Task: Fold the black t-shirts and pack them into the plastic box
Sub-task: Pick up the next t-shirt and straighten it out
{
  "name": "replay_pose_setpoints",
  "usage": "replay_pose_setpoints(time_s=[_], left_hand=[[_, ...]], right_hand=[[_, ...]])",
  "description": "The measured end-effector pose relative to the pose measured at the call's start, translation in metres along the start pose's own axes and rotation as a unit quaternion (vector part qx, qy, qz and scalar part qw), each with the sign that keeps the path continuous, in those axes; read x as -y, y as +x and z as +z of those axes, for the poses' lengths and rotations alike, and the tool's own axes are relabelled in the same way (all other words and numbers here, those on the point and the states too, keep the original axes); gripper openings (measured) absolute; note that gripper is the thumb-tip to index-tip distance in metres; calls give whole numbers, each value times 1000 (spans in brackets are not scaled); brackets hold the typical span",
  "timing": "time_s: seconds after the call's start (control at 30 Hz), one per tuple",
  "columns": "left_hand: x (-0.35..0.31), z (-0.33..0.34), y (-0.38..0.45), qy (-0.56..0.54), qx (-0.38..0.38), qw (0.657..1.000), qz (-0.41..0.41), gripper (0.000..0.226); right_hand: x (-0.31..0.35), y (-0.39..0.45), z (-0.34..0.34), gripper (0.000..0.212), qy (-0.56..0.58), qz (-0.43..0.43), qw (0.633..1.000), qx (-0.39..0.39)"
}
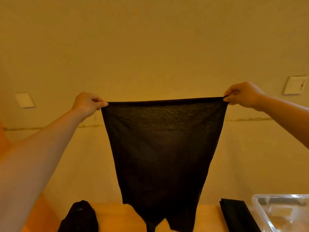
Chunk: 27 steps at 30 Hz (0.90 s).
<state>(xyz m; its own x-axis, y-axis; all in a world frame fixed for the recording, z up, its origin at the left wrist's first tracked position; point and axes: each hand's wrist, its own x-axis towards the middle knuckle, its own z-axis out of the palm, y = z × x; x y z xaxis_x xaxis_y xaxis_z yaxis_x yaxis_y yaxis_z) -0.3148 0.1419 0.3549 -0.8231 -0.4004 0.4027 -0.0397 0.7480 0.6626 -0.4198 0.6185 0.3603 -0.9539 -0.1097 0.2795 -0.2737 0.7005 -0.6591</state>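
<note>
A black t-shirt point(162, 148) hangs stretched in the air in front of the wall, its lower end reaching down to the table. My left hand point(88, 103) pinches its upper left corner and my right hand point(242, 94) pinches its upper right corner, so the top edge is taut between them. A crumpled black t-shirt point(80, 218) lies on the table at the bottom left. A folded black t-shirt point(235, 213) lies at the bottom right, beside the clear plastic box point(260, 213).
The orange-lit table point(115, 218) runs along the bottom of the view against a plain wall. A wall switch point(294, 85) sits at the right and a white plate point(25, 99) at the left.
</note>
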Motion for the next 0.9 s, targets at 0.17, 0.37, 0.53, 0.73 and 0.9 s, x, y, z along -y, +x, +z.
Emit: replay_pose_setpoints(time_s=[0.17,0.37,0.53,0.73,0.9], left_hand=[[-9,-10,37,8,-7,998,56,12],[-15,-33,76,-9,11,995,102,11],[-11,-38,87,-46,-52,990,118,10],[4,-35,52,-70,-48,991,102,12],[36,-26,-20,-54,-5,995,86,5]], right_hand=[[23,31,-6,14,-51,-23,997,-50],[44,53,-17,16,-9,-28,995,-97],[50,51,-20,18,132,-3,986,-103],[29,19,-14,33,245,-4,967,-70],[-8,-48,7,21,230,0,973,6]])
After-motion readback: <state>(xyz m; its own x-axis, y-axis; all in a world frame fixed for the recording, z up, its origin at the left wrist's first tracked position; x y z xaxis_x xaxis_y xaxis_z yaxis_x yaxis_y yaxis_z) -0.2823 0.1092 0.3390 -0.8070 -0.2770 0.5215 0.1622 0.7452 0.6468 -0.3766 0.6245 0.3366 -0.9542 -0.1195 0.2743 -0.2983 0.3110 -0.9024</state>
